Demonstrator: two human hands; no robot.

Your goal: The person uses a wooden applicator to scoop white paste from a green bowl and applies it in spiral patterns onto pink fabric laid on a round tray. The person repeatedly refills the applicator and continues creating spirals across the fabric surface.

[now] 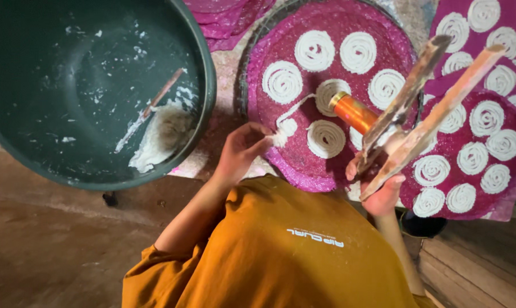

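Two hands work over a round magenta mat (pixel 303 165), the landmark here. Far left of the mat sits a big green tub (pixel 69 91), nearly scraped out, with a lump of white dough (pixel 158 137) and a stick (pixel 152 108) against its near wall. The tub's rim comes close to the mat's left edge.

The left hand (pixel 241 151) hovers at the mat's near-left edge, fingers pinched on a white dough strand (pixel 289 117) that runs up toward the mat's centre. Nine or so finished dough spirals (pixel 315 50) ring the mat; little bare room remains at its near side.

The right hand (pixel 381 191) sits at the mat's near-right edge, closed around the wooden handles of a press (pixel 406 114), whose orange barrel points at the centre and whose arms stick up, hiding part of the spirals.

Right of the mat, more filled mats (pixel 480 148) overlap, touching it. Below it, an orange shirt (pixel 281 251) covers the edge.
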